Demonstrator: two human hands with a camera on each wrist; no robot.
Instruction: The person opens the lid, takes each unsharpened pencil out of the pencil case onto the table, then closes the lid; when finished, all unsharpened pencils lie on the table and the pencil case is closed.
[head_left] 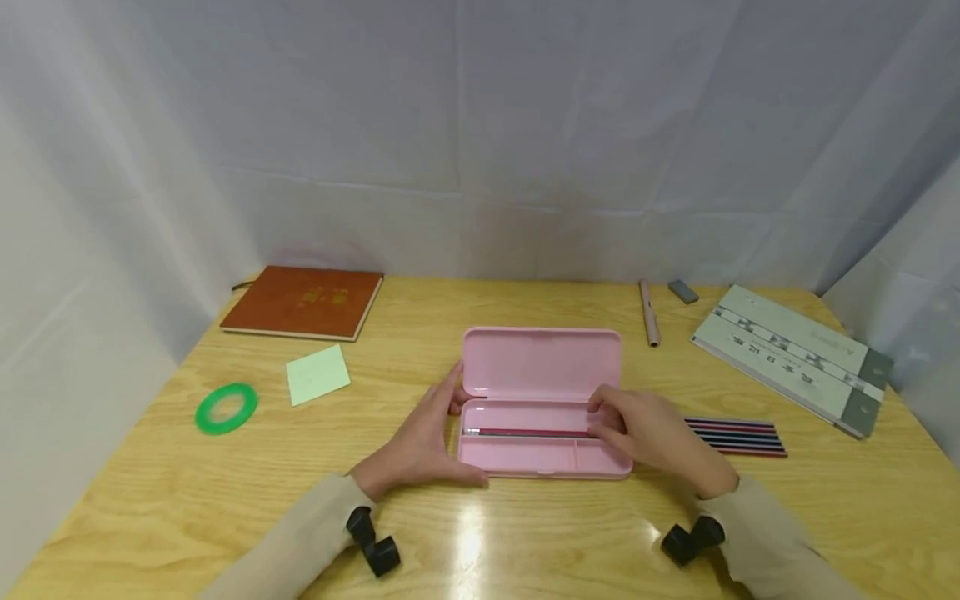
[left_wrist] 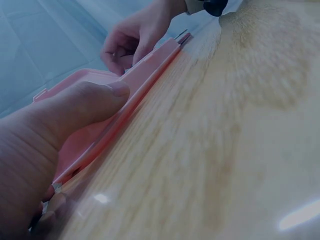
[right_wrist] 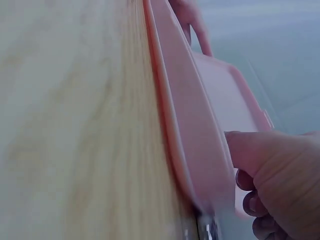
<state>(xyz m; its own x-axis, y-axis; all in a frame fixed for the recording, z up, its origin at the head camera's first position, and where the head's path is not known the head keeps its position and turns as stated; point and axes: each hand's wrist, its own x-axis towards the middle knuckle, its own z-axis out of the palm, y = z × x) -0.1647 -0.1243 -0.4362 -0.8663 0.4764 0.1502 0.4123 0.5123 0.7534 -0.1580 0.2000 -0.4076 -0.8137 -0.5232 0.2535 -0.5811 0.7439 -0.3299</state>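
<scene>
An open pink pencil case (head_left: 517, 457) lies on the table, its lid (head_left: 542, 362) tipped back. My left hand (head_left: 420, 442) grips its left end, the thumb along the front corner and the fingers by the hinge side. A dark and red pencil (head_left: 525, 432) lies lengthwise in the back compartment. Over the case's right half, my right hand (head_left: 648, 429) bends its fingers down and pinches the pencil near its right end; the fingertips are partly hidden. Several more pencils (head_left: 738, 437) lie side by side on the table, just right of the case.
At left are a green tape roll (head_left: 227, 408), a pale green sticky note (head_left: 318, 375) and a brown notebook (head_left: 303, 302). To the right lie a pink pen (head_left: 648, 313), a grey eraser (head_left: 683, 291) and a pale green book (head_left: 787, 354). A white curtain (head_left: 495, 142) hangs behind the table.
</scene>
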